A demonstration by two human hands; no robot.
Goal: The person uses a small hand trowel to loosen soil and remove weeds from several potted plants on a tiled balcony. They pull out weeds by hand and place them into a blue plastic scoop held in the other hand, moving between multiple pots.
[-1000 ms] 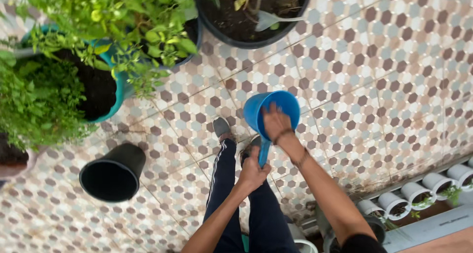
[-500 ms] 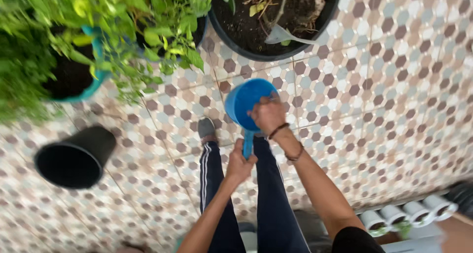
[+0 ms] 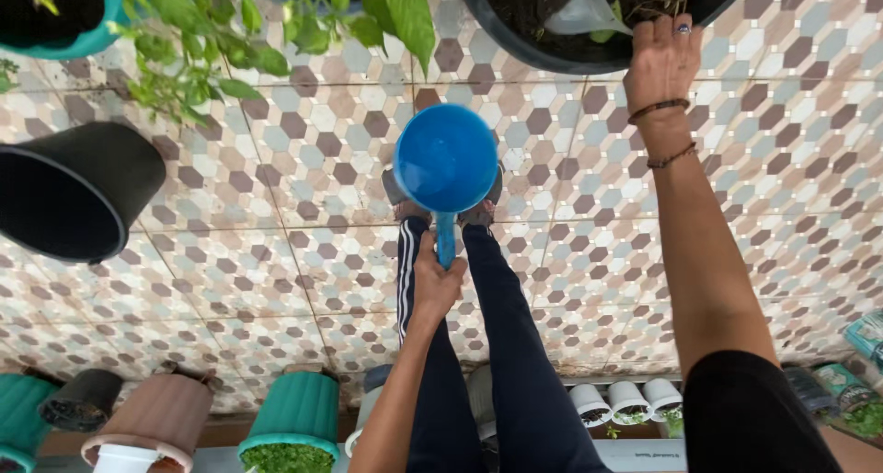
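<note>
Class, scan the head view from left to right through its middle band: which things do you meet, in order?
Empty black pot lying on its side → left hand gripping the blue scoop by its handle → right hand on the rim of the big black planter.

A smooth, slightly glossy blue plastic scoop (image 3: 446, 160) is seen at the centre of the frame. Matt black plastic is shown by the tipped pot (image 3: 78, 190) at the left and by the large pot (image 3: 552, 54) at the top, which is filled with rough, dark soil. The floor (image 3: 276, 252) is covered in smooth, patterned tile. Ribbed green plastic planters (image 3: 296, 409) are seen at the bottom.
</note>
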